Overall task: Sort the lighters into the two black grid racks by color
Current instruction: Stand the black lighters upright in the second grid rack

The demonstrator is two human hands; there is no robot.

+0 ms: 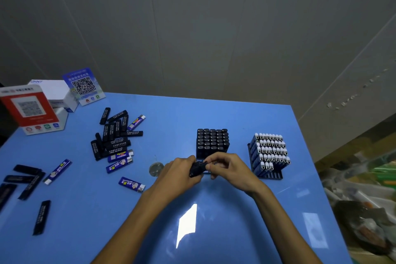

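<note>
Left hand: the left hand (pixel 179 174) grips black lighters (pixel 197 169), fingers curled round them.
Right hand: the right hand (pixel 228 166) pinches the same bundle's far end.
Racks: the black-lighter rack (pixel 212 141) stands just behind the hands; the blue-lighter rack (pixel 269 156) stands to its right.
Loose lighters: a mixed pile (pixel 115 137) lies left on the blue table (pixel 214 231).
Around: a small round disc (pixel 156 169) near the left hand; QR-code stands (pixel 84 85) at the far left corner.

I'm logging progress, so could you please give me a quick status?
Both hands grip black lighters. Black rack nearly full. Nothing blocking.
</note>
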